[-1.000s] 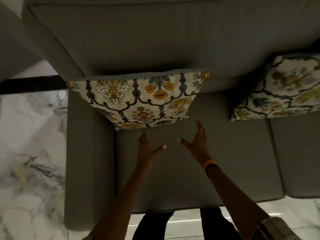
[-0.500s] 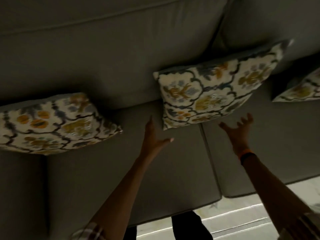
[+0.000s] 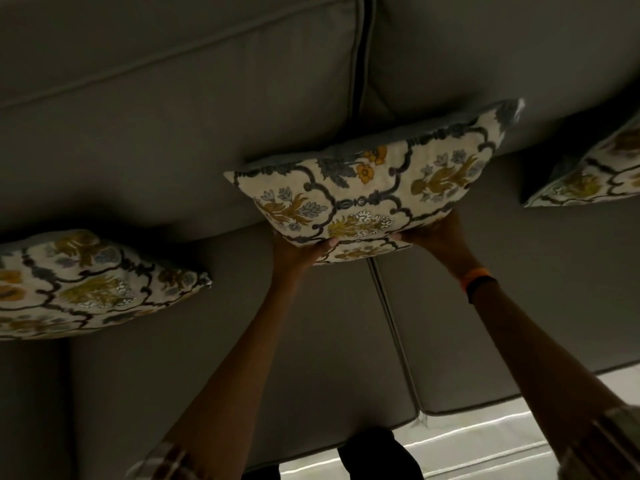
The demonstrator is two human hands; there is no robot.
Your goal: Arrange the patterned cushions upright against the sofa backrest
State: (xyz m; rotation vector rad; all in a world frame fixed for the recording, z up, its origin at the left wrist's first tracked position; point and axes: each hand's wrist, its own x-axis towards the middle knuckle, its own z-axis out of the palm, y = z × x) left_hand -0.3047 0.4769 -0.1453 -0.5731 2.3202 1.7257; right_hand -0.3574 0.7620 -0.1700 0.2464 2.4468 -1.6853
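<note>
A cream cushion with blue and yellow flower patterns [image 3: 367, 192] leans against the grey sofa backrest [image 3: 180, 109], over the seam between two seat pads. My left hand [image 3: 298, 254] grips its lower left edge, thumb on the front. My right hand [image 3: 433, 233], with an orange and black wristband, grips its lower right edge. A second patterned cushion [image 3: 86, 285] rests at the left against the backrest. A third patterned cushion [image 3: 588, 171] shows partly at the right edge.
Two grey seat pads [image 3: 311, 341] meet at a seam below the held cushion. The sofa armrest [image 3: 31, 410] lies at the lower left. Pale glossy floor [image 3: 485, 441] shows along the sofa's front edge, by my dark trouser legs.
The view has swung right from the left cushion to the middle one. Both hands, open and apart before, have reached forward and closed on the middle cushion's lower edge.
</note>
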